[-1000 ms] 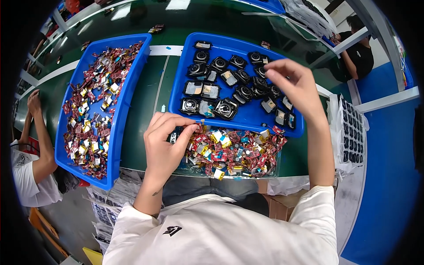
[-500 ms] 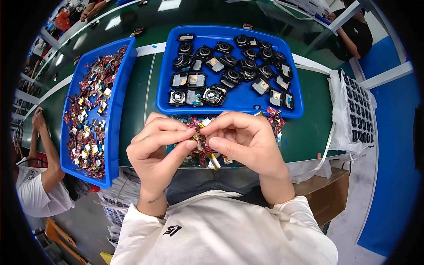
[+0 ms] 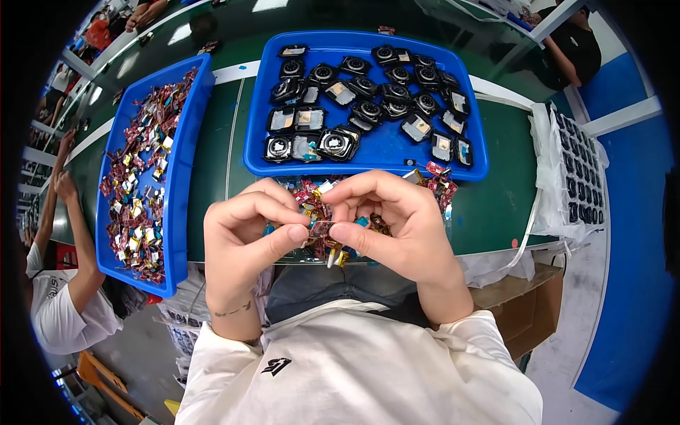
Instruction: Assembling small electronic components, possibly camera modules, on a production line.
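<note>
A small dark-red circuit board (image 3: 322, 229) is pinched between my two hands, above the near edge of the table. My left hand (image 3: 248, 230) grips its left end with thumb and fingertips. At the other end, the thumb and curled fingers of my right hand (image 3: 400, 227) close on it. Small white and yellow pieces hang or lie just below the board; I cannot tell whether they are joined to it. Behind and under my hands lies a loose pile of small red boards with silver and yellow parts (image 3: 440, 188), partly hidden by my fingers.
Beyond the pile, a wide blue tray (image 3: 386, 150) holds several black watch-like cases (image 3: 335, 144). A long blue bin (image 3: 185, 149) full of small boards stands left. Right are a rack of black parts (image 3: 582, 170) and a cardboard box (image 3: 535, 308). Co-workers sit left and far right.
My fingers have shifted on the small part, and its flat dark-red face now shows between my thumbs. The view has moved slightly. At the left, a co-worker's hands have moved apart.
</note>
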Demonstrator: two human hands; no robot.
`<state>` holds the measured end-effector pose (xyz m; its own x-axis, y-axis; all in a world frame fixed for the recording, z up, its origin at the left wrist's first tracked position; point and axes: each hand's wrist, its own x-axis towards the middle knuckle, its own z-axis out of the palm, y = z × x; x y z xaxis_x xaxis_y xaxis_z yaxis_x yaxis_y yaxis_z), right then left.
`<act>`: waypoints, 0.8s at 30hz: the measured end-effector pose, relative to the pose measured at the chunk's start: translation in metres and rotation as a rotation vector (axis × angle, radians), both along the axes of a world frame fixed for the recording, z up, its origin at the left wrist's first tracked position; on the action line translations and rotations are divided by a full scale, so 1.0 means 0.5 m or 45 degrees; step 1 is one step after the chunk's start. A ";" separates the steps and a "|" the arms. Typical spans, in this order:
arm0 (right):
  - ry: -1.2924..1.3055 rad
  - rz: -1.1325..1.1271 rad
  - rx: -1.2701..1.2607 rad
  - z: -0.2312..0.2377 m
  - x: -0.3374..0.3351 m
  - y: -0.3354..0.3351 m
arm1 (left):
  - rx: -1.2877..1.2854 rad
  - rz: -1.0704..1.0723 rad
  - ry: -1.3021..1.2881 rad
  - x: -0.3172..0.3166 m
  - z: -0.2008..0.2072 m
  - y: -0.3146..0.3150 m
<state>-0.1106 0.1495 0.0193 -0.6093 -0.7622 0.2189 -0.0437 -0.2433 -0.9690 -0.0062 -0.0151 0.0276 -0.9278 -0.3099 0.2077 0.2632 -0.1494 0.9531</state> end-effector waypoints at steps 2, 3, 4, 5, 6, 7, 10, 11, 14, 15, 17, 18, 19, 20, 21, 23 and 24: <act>0.179 -0.120 0.011 0.001 0.007 -0.004 | 0.023 0.014 -0.070 0.001 -0.008 -0.001; 0.361 -0.243 0.022 0.002 0.010 -0.006 | 0.046 0.024 -0.136 0.001 -0.010 -0.001; 0.362 -0.242 0.023 0.004 0.009 -0.005 | 0.046 0.025 -0.136 0.000 -0.009 0.000; 0.369 -0.247 0.043 0.004 0.009 -0.003 | -0.081 0.077 -0.096 -0.003 -0.009 0.004; 0.376 -0.250 0.064 0.004 0.008 -0.001 | -0.208 0.131 -0.056 -0.006 -0.008 0.009; 0.377 -0.249 0.067 0.002 0.007 0.001 | -0.334 0.184 -0.015 -0.008 -0.007 0.014; 0.241 -0.156 0.052 -0.004 0.003 0.007 | -0.426 0.063 -0.120 -0.012 -0.006 0.022; 0.080 -0.071 0.006 -0.003 -0.001 0.010 | -0.424 0.064 -0.116 -0.013 -0.008 0.022; -0.098 0.058 -0.098 0.004 -0.012 0.015 | -0.100 -0.069 -0.071 -0.013 -0.022 0.025; -0.121 0.104 -0.160 0.008 -0.013 0.015 | -0.099 -0.064 -0.070 -0.010 -0.028 0.025; -0.113 0.077 -0.120 0.011 -0.012 0.014 | -0.115 -0.009 0.011 -0.006 -0.040 0.022; -0.012 -0.028 -0.086 0.009 -0.011 0.011 | -0.113 -0.009 0.014 -0.006 -0.036 0.028; 0.089 -0.132 -0.052 0.007 -0.011 0.009 | -0.236 0.063 -0.047 -0.007 -0.027 0.038; 0.092 -0.130 -0.053 0.004 -0.013 0.009 | -0.360 0.136 -0.107 -0.008 -0.021 0.043; 0.230 -0.162 -0.069 -0.001 -0.015 0.010 | -0.361 0.138 -0.104 -0.009 -0.020 0.043; 0.369 -0.191 -0.086 -0.001 -0.016 0.008 | -0.503 0.056 -0.078 -0.012 -0.019 0.042; 0.372 -0.200 -0.100 0.000 -0.014 0.006 | -0.554 0.057 -0.051 -0.011 -0.024 0.036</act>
